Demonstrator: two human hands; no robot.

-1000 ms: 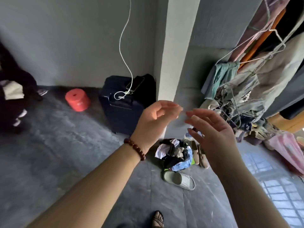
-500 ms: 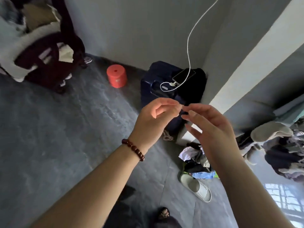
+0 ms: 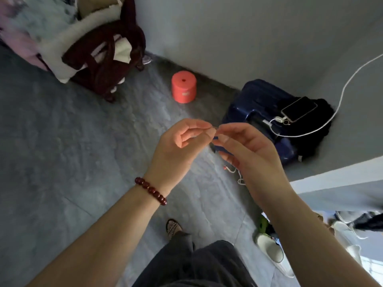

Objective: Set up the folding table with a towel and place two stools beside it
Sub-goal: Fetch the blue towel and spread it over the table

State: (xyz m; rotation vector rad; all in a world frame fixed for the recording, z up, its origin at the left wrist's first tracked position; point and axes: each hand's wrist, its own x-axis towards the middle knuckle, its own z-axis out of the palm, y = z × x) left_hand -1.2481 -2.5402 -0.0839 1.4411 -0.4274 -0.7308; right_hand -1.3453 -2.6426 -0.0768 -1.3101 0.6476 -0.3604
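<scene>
1. Stool (image 3: pixel 183 87): one, coral-red, a plain cylinder. It has a flat round top with a small dark hole at its centre and a pale label low on the side.
2. Stool, position: upright on the grey floor (image 3: pixel 72 141) near the foot of the wall (image 3: pixel 228 27). It stands between a dark red bag (image 3: pixel 103 59) and a navy suitcase (image 3: pixel 255 104), well apart from your hands.
3. Your left hand (image 3: pixel 178 150): raised, beaded bracelet (image 3: pixel 150 190) at the wrist. The fingers (image 3: pixel 202 126) are curled, with thumb and forefinger tips together.
4. Your right hand (image 3: pixel 252 154): fingers bent, tips touching the left's. You cannot tell whether anything is pinched between them.
5. Suitcase top: a phone (image 3: pixel 299 109) on a white cable (image 3: pixel 339 100).
</scene>
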